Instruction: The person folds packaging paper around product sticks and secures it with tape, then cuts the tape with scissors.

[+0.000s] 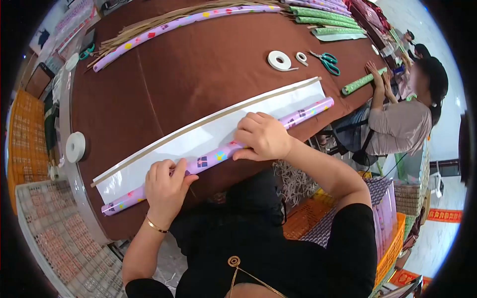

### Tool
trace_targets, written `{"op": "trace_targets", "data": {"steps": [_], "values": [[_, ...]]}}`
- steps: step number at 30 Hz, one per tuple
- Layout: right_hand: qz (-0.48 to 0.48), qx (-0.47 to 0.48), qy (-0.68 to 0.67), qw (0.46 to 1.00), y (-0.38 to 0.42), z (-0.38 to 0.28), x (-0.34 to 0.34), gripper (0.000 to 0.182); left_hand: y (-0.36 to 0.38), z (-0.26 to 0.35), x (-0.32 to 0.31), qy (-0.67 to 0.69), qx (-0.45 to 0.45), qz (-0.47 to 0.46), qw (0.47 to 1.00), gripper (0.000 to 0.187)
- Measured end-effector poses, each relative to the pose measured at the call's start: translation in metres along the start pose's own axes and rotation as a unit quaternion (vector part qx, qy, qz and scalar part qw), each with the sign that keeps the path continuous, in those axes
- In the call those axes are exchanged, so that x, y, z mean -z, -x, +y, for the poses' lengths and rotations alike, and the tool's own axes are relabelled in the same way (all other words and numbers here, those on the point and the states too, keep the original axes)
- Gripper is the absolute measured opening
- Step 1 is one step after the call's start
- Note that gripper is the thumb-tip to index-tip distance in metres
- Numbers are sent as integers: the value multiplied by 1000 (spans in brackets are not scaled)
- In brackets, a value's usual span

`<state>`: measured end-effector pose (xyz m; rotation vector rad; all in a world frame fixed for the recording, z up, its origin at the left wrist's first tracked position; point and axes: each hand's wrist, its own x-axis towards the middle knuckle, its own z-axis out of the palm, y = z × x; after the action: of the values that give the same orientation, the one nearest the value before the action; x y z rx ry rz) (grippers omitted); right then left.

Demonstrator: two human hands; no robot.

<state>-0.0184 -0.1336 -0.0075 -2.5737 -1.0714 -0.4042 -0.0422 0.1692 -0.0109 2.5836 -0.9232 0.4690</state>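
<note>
A purple patterned paper roll [214,158] lies slantwise near the front edge of the brown-covered table [198,64]. Its unrolled part shows a white underside [198,133], with a thin brown strip [164,141] along the far edge. My left hand [165,186] is wrapped over the roll left of its middle, fingers on top and thumb toward the right. Farther right, my right hand [262,137] grips the same roll from above with curled fingers. Both palms are hidden.
White tape rolls [279,60] [75,147] and green-handled scissors [329,63] lie on the table. Purple and green rolls [328,21] with brown strips are at the back. At the right, a seated co-worker [402,119] has their hands on a green roll [362,82].
</note>
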Motion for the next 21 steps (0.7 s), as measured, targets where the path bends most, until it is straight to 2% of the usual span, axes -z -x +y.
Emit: {"op": "trace_targets", "data": {"steps": [8, 11, 13, 14, 16, 18, 19, 20, 21], "values": [[-10, -27, -44, 999, -2, 7, -1, 40, 1, -8, -1, 2, -30, -39, 999, 40], [7, -54, -100, 994, -5, 13, 5, 33, -2, -9, 0, 27, -25, -33, 999, 39], [117, -144, -64, 981, -2, 23, 6, 23, -3, -10, -1, 32, -16, -34, 999, 38], [118, -143, -64, 981, 1, 29, 9, 23, -4, -11, 0, 31, -16, -34, 999, 38], [120, -222, 44, 967, 15, 46, 19, 14, -8, -10, -1, 0, -9, -12, 1000, 36], [61, -281, 62, 956, 37, 74, 25, 13, -8, -10, -2, -3, -2, -22, 1000, 36], [63, -336, 46, 939, 43, 87, 25, 15, -8, -10, -2, -5, 6, -33, 999, 35], [49, -446, -8, 894, 52, 100, 33, 19, -7, -10, -3, -4, 5, -34, 999, 35], [70, -469, 20, 880, 65, 122, 34, 21, -8, -10, -3, -6, 6, -36, 999, 35]]}}
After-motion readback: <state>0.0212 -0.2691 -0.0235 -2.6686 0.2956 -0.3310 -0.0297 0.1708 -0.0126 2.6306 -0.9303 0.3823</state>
